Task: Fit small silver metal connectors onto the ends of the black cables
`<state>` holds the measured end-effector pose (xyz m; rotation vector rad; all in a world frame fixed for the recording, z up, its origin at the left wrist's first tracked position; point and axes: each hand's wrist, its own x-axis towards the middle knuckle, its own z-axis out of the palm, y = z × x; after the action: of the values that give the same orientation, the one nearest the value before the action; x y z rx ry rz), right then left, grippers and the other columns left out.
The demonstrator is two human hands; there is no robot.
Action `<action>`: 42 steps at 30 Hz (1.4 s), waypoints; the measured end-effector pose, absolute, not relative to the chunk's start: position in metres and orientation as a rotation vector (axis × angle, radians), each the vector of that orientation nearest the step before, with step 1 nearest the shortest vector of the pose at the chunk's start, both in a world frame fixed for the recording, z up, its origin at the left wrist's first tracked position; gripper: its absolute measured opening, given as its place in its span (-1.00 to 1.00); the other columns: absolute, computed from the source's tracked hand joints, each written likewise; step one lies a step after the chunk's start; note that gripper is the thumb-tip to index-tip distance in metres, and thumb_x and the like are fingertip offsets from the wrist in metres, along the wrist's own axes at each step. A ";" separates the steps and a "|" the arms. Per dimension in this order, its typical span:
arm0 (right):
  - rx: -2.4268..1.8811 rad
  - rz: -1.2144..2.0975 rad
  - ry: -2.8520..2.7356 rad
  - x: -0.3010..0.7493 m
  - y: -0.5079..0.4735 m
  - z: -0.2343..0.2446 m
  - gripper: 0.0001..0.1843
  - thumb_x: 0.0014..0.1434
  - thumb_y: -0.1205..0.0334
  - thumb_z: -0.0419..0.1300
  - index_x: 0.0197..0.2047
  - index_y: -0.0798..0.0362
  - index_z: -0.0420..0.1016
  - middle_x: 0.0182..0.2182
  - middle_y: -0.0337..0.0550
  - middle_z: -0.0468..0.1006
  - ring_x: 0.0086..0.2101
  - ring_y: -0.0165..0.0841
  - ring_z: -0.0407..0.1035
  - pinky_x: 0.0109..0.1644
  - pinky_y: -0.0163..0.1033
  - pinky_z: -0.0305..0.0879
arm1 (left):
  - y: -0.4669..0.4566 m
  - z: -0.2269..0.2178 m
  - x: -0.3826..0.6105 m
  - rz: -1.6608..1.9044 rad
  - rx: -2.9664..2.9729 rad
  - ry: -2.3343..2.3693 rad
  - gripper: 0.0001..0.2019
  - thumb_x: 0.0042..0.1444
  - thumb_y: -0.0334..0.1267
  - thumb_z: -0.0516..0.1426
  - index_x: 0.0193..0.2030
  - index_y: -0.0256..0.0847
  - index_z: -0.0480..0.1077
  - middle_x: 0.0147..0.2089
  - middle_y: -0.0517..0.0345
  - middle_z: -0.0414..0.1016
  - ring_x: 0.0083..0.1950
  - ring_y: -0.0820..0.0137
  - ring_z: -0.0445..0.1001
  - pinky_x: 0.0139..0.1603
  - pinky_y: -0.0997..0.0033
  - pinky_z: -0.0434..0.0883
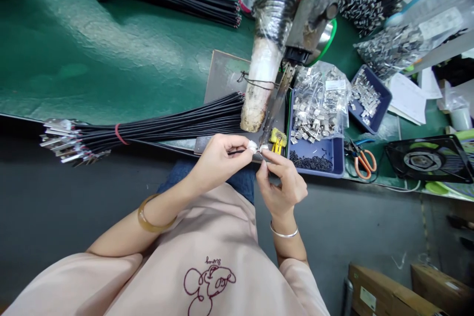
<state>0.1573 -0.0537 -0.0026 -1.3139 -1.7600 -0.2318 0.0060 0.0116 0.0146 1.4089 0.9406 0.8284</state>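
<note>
Left hand (218, 163): my fingers are pinched tight on one black wire (237, 151), left of the blue tray (338, 158).
Right hand (282, 183): my fingertips are closed on what looks like a metal terminal (264, 148).
Terminal: at the wire's tip, just left of the tray.

I'm working from a single view, the camera worn on the person's head. It faces forward and steeply down, so the pink shirt (207, 256) fills 6 o'clock and the green bench (111, 49) runs off toward 12. It sits close in: the left hand (218, 160) and right hand (283, 182) meet just below centre, the left pinching a black wire (237, 151). The machine head (292, 5) looms at 1 o'clock, and the wide lens bows the bench edge.
</note>
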 end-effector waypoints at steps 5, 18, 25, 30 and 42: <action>-1.389 -0.020 -1.590 0.157 -0.053 0.005 -0.81 0.16 0.46 0.31 -0.23 -0.02 0.50 -0.19 -0.16 0.70 -0.21 -0.36 0.63 -0.20 -0.32 0.60 | 0.008 0.015 0.003 0.821 1.524 0.910 -0.79 0.15 -0.35 0.11 -0.49 -0.34 0.43 -0.48 0.19 0.34 -0.43 0.53 0.25 -0.46 0.56 0.20; -1.461 0.391 -1.497 0.158 -0.054 0.010 -0.90 0.20 0.38 0.25 -0.32 -0.01 0.48 -0.14 -0.15 0.68 -0.20 -0.32 0.63 -0.10 -0.19 0.62 | 0.004 0.014 0.010 1.072 1.597 0.981 -0.83 0.02 -0.52 0.12 -0.53 -0.34 0.45 -0.55 0.32 0.15 -0.52 0.62 0.08 -0.55 0.60 0.06; -1.432 0.369 -1.530 0.159 -0.048 0.012 -0.90 0.20 0.39 0.25 -0.34 0.01 0.49 -0.21 -0.17 0.68 -0.18 -0.34 0.61 -0.12 -0.24 0.59 | 0.007 0.010 0.012 1.082 1.640 1.001 -0.85 0.02 -0.51 0.12 -0.52 -0.34 0.45 -0.57 0.33 0.12 -0.53 0.62 0.08 -0.55 0.59 0.06; -1.447 0.356 -1.563 0.160 -0.047 0.014 -0.89 0.20 0.39 0.25 -0.34 0.01 0.50 -0.21 -0.17 0.68 -0.19 -0.35 0.60 -0.16 -0.25 0.57 | 0.008 0.010 0.012 1.088 1.679 0.999 -0.84 0.03 -0.51 0.12 -0.54 -0.34 0.42 -0.57 0.33 0.11 -0.53 0.62 0.09 -0.54 0.59 0.07; -1.451 0.271 -1.612 0.160 -0.044 0.015 -0.87 0.19 0.41 0.24 -0.35 -0.01 0.47 -0.22 -0.19 0.68 -0.21 -0.36 0.59 -0.17 -0.25 0.55 | 0.007 0.004 0.014 1.058 1.596 1.036 -0.84 0.09 -0.44 0.14 -0.49 -0.33 0.46 -0.51 0.24 0.30 -0.51 0.59 0.18 -0.57 0.60 0.10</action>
<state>0.1598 -0.0440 0.0147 -1.4507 -1.6119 0.2710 0.0144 0.0073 0.0040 1.5963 1.0361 1.0577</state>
